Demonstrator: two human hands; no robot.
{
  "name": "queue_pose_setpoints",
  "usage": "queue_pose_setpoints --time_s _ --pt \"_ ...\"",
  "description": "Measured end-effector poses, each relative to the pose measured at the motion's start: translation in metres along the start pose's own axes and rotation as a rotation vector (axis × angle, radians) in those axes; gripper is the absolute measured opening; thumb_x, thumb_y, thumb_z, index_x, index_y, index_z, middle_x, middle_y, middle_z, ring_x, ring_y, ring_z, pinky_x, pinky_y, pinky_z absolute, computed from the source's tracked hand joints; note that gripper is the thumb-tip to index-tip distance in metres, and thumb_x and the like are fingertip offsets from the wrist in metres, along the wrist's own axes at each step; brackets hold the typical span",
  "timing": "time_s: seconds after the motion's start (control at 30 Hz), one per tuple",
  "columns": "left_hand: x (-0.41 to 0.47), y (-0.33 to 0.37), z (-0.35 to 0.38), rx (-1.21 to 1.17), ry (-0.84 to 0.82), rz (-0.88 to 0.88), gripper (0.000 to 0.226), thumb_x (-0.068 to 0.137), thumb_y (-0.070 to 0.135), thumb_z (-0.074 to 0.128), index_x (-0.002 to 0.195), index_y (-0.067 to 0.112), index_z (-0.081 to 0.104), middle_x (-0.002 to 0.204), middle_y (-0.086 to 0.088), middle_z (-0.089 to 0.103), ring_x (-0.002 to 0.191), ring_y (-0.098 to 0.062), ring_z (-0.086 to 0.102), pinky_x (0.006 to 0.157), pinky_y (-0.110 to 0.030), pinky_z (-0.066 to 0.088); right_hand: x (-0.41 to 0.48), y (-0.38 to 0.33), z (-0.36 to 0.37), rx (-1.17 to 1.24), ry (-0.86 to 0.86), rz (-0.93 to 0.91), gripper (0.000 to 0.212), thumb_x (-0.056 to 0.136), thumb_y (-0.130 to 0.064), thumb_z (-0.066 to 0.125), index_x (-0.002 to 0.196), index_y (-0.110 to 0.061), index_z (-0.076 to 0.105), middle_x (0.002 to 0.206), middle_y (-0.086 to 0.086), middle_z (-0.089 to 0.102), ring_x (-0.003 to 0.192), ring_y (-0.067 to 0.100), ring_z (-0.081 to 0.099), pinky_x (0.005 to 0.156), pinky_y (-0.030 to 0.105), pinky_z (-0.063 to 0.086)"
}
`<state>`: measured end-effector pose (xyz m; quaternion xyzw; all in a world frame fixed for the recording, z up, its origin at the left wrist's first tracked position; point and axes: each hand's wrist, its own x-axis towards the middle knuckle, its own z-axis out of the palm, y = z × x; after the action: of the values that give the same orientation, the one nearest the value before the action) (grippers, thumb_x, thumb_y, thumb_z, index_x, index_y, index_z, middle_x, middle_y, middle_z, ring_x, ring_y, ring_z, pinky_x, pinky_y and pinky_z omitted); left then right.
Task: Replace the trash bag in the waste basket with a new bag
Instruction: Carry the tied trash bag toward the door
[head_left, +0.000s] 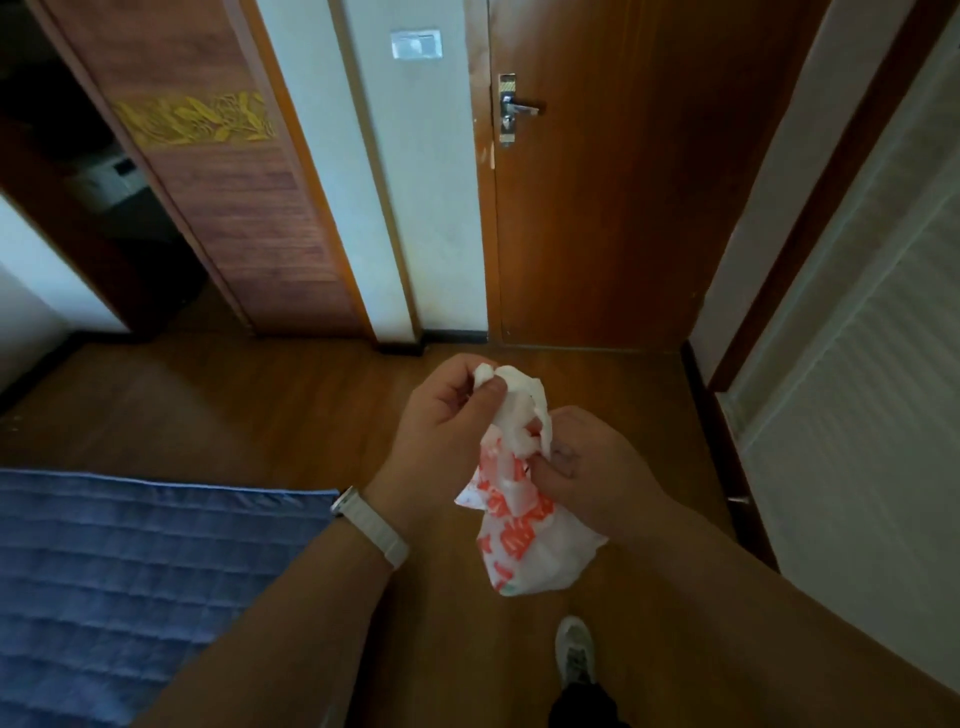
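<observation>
While the waste basket itself is nowhere in view, the bag (519, 499), white plastic with orange-red print, hangs crumpled in mid-air between the person's two hands, and everything else is best placed from it. The left hand (441, 431), just to the left of the bag's upper end, is closed in a pinch, thumb and fingers clamping the topmost bunch of film. The right hand (587, 467), just right of the bag and a little lower, is also closed on it, fingers curled into the gathered middle. Holding it at two separate spots looks like a way to tease the layers apart and find the mouth, so this is probably the fresh bag being opened out, though whether it is new or the used one cannot be told for sure. A white wristband (371, 530) sits on the left wrist, down and left of the bag. The wooden door (623, 208) stands well beyond the bag, the blue quilted bedding (130, 571) far to its left, a shoe (574, 649) on the floor below it.
</observation>
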<state>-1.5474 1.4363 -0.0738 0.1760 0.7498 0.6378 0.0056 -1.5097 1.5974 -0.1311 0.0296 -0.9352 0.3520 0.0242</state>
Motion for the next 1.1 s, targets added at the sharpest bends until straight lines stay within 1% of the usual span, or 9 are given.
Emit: queue_pose_setpoints --time_s 0.13,0.23,0.3,0.4,0.53,0.67,0.77,0.9,1.1 --pt "0.074 -0.003 0.006 -0.005 0.064 -0.061 0.016 0.098 0.015 0.048 0.090 0.020 0.061 0.088 -0.008 0.062 0.086 -0.021 0.062 0.078 -0.027 0.055 0.083 0.026 -0.021 -0.025 -0.048 -0.052 0.037 0.091 -0.053 0.050 0.120 -0.030 0.054 0.120 -0.011 0.059 0.097 0.005 0.054 0.091 0.019 0.040" --pt "0.126 -0.005 0.016 0.026 0.083 -0.068 0.015 0.097 0.018 0.049 0.092 0.021 0.062 0.090 -0.006 0.063 0.089 -0.026 0.062 0.081 -0.035 0.056 0.133 0.048 -0.043 -0.033 -0.038 -0.092 0.037 0.090 -0.053 0.051 0.119 -0.030 0.056 0.121 -0.010 0.061 0.098 0.007 0.057 0.091 0.020 0.042" --pt "0.156 -0.008 0.024 0.028 0.113 -0.083 0.014 0.097 0.021 0.049 0.093 0.022 0.062 0.088 0.001 0.065 0.088 -0.020 0.063 0.081 -0.032 0.056 0.163 0.061 -0.056 -0.040 -0.022 -0.118 0.037 0.089 -0.053 0.053 0.118 -0.030 0.057 0.120 -0.010 0.062 0.096 0.006 0.056 0.091 0.023 0.045" --pt "0.191 -0.015 0.035 0.027 0.147 -0.080 0.016 0.098 0.021 0.046 0.095 0.022 0.062 0.083 0.011 0.064 0.085 -0.009 0.063 0.075 -0.020 0.054 0.199 0.077 -0.068 -0.044 -0.006 -0.164 0.036 0.089 -0.052 0.056 0.114 -0.027 0.060 0.117 -0.007 0.064 0.098 0.010 0.061 0.091 0.029 0.050" --pt "0.234 -0.025 0.039 0.032 0.160 -0.059 0.018 0.099 0.017 0.044 0.095 0.021 0.062 0.084 0.008 0.063 0.082 -0.006 0.062 0.073 -0.019 0.052 0.238 0.090 -0.075 -0.054 -0.003 -0.181 0.038 0.086 -0.056 0.054 0.112 -0.029 0.061 0.114 -0.009 0.065 0.095 0.009 0.063 0.088 0.028 0.051" --pt "0.281 -0.041 0.032 0.038 0.128 -0.050 0.022 0.100 0.014 0.045 0.090 0.024 0.061 0.079 0.014 0.064 0.081 -0.004 0.061 0.070 -0.014 0.051 0.281 0.101 -0.074 -0.068 -0.014 -0.149 0.036 0.088 -0.050 0.057 0.112 -0.025 0.062 0.114 -0.007 0.065 0.095 0.011 0.063 0.088 0.029 0.052" --pt "0.314 -0.061 0.021 0.020 0.117 -0.060 0.023 0.100 0.013 0.044 0.091 0.024 0.062 0.080 0.016 0.064 0.081 -0.002 0.061 0.067 -0.012 0.049 0.313 0.106 -0.066 -0.103 -0.021 -0.120 0.037 0.088 -0.053 0.054 0.112 -0.026 0.062 0.114 -0.008 0.065 0.094 0.009 0.061 0.088 0.025 0.050" --pt "0.371 -0.094 -0.002 -0.036 0.078 -0.081 0.022 0.100 0.015 0.044 0.092 0.024 0.063 0.081 0.015 0.064 0.082 -0.004 0.062 0.068 -0.014 0.051 0.371 0.110 -0.054 -0.192 -0.046 -0.069 0.039 0.090 -0.052 0.053 0.117 -0.025 0.061 0.118 -0.008 0.063 0.099 0.009 0.059 0.087 0.018 0.040" --pt "0.463 -0.137 -0.050 -0.154 -0.035 -0.150 0.020 0.100 0.020 0.044 0.101 0.018 0.064 0.093 0.002 0.066 0.094 -0.020 0.063 0.078 -0.027 0.055 0.468 0.092 -0.044 -0.267 -0.022 -0.020 0.035 0.092 -0.047 0.055 0.118 -0.023 0.059 0.115 -0.007 0.061 0.097 0.009 0.059 0.084 0.020 0.047"
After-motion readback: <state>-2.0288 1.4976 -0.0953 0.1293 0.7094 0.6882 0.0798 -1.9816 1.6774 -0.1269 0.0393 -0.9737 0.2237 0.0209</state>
